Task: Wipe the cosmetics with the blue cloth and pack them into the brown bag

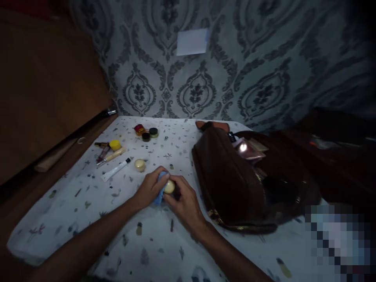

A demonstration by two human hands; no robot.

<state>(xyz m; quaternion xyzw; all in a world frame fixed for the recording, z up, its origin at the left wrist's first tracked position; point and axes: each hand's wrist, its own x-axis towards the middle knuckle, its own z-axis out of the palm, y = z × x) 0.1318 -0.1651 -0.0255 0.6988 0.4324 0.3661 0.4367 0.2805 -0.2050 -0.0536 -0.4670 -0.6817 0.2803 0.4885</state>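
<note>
Both hands meet over the middle of the patterned white cloth (164,250). My left hand (151,188) is closed on a blue cloth (159,195), which it presses to the side of a small, round, pale yellow container (169,187). Fingers of my right hand (188,203) wrap the container from the other side, where something dark shows by the palm. A similar round cream-coloured container (140,165) sits on the cloth just beyond my left hand. To the right stands a brown leather bag (226,184), open at the top, apart from my right hand.
At the left lie a white tube (116,170), a brush-like stick (113,156) and a yellow-lidded pot (114,145). Small dark jars (153,132) and a red-and-amber item (139,129) are further back. A pink shiny pouch (248,150) pokes from the bag. Patterned wall behind.
</note>
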